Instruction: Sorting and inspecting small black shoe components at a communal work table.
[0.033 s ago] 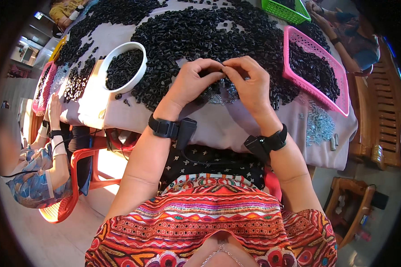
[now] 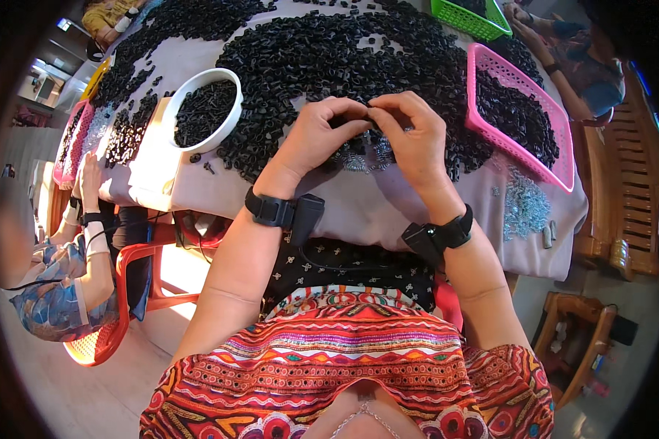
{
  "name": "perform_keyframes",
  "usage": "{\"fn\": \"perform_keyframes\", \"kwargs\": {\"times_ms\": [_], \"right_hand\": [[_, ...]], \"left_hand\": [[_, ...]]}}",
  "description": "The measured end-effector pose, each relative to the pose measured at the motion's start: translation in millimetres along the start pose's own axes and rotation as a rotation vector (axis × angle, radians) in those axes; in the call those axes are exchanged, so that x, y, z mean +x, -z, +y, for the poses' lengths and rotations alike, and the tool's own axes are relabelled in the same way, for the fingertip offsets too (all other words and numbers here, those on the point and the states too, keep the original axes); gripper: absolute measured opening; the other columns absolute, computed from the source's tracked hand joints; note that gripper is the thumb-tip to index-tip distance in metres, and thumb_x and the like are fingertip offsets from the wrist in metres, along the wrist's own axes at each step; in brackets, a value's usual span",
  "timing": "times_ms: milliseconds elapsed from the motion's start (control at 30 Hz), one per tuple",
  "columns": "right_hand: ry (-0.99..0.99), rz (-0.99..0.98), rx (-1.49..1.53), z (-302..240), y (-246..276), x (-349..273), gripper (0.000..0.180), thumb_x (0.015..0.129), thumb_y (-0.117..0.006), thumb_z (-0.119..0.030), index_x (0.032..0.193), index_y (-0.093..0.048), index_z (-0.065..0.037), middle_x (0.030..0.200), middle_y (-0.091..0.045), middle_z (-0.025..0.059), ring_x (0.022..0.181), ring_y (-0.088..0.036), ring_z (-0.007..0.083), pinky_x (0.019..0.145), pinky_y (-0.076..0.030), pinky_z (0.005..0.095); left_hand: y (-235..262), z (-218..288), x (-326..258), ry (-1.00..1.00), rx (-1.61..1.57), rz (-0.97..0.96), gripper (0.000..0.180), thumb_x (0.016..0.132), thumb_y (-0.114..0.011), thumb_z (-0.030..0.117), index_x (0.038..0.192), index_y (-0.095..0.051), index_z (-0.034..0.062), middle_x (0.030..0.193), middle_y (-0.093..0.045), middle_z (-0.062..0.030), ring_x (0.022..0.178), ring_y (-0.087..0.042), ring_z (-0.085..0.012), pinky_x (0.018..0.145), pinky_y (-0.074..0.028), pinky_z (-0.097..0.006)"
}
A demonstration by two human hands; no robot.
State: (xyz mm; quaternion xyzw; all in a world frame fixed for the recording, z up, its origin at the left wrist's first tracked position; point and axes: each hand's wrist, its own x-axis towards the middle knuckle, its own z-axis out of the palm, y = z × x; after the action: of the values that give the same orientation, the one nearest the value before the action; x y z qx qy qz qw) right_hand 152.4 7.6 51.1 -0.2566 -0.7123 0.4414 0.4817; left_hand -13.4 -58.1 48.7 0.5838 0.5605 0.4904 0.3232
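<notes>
— Two hands meet above the near edge of the desk (image 2: pixel 388 212), is that right?

— Yes. The left hand (image 2: pixel 316 139) and the right hand (image 2: pixel 415 139) are brought together, fingertips touching, pinched on a small black piece (image 2: pixel 368 115) between them.

— Which way does that piece point?

— Too little of it shows between the fingers to tell its long axis or heading.

— Where is it held?

— Just above the big heap of black pieces (image 2: pixel 344 58), over a small scatter of silvery metal parts (image 2: pixel 359 157) on the grey cloth.

— What lies around?

— A white bowl (image 2: pixel 231 121) of black pieces to the left, a pink basket (image 2: pixel 523 157) of them to the right, a green basket (image 2: pixel 468 20) farther off. Another pile of metal parts (image 2: pixel 526 208) lies near the right corner. Another person's hand (image 2: pixel 89 179) rests at the desk's left end.
</notes>
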Motion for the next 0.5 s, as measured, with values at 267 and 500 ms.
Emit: {"fn": "perform_keyframes", "kwargs": {"times_ms": [267,500], "right_hand": [[-0.034,-0.039,-0.048,4.8,1.2,0.8,0.009,0.086,-0.072,-0.004,0.095,-0.072,0.0,0.086,-0.065,0.007,0.075,-0.063,0.0126,0.067,-0.05,0.025],[0.052,-0.071,-0.142,8.7,2.4,0.8,0.014,0.087,-0.07,-0.004,0.1,-0.072,-0.001,0.087,-0.066,0.0098,0.075,-0.064,0.0188,0.067,-0.051,0.0293]], "left_hand": [[1.3,-2.0,0.5,-0.004,-0.026,0.022,0.021,0.086,-0.073,0.01,0.105,-0.072,0.0011,0.097,-0.071,-0.0061,0.09,-0.064,-0.0125,0.084,-0.05,-0.027],[0.2,1.0,-0.4,0.032,-0.11,0.033,0.02,0.088,-0.072,0.01,0.106,-0.072,0.0004,0.096,-0.073,-0.0048,0.089,-0.065,-0.01,0.082,-0.051,-0.026]]}}
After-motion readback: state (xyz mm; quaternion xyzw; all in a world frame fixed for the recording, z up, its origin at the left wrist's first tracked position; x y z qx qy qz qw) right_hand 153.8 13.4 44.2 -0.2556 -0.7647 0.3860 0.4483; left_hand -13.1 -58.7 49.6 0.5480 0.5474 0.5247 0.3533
